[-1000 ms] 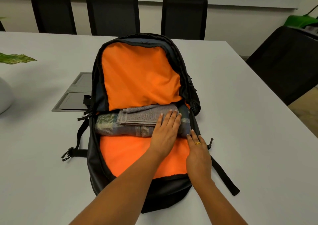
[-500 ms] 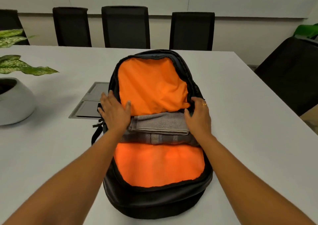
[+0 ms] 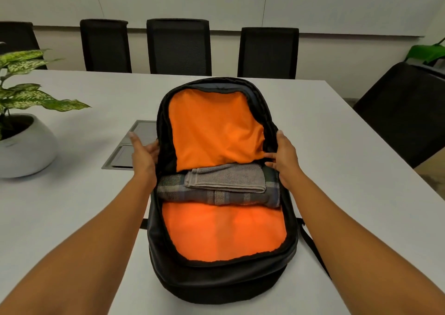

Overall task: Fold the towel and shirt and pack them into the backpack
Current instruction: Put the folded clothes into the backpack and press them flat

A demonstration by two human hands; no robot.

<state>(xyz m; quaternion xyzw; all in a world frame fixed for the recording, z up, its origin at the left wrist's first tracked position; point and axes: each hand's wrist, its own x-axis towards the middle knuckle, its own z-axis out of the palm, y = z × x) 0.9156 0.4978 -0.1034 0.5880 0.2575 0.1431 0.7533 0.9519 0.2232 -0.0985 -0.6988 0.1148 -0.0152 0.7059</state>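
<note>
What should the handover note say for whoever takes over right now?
Left hand: against the backpack's left rim; grip unclear.
Right hand: pinches the right rim.
Towel: folded, lying on the folded shirt, both inside the open backpack.
Done: folding and packing.
Left: probably only closing the backpack.

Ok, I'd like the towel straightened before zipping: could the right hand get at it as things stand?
Probably yes. The right hand grips the backpack rim just beside the gray towel, which lies uncovered on top of the plaid shirt; only the orange flap hangs at its far edge.
</note>
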